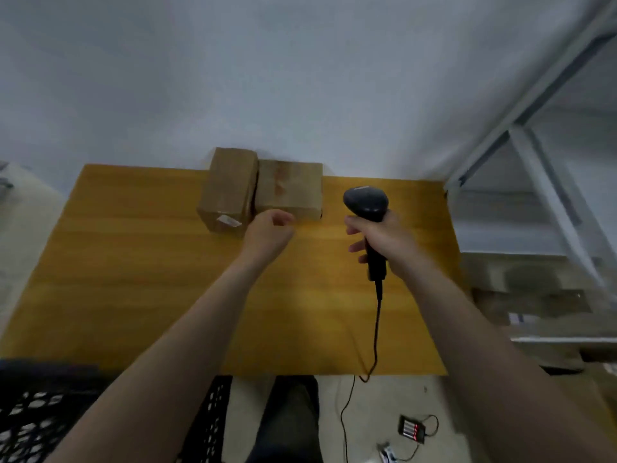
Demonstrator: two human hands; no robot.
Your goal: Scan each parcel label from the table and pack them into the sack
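Observation:
Two brown cardboard parcels stand side by side at the far edge of the wooden table. The left parcel shows a white label on its near face. The right parcel shows no label from here. My left hand hovers just in front of the two parcels, fingers loosely curled, holding nothing. My right hand grips the handle of a black barcode scanner, held above the table to the right of the parcels. The scanner's cable hangs over the near table edge.
A black perforated crate sits low at the left, beside my leg. A grey metal shelf rack stands to the right with cardboard on its lower levels. A battery charger and wires lie on the floor. A pale wall rises behind the table.

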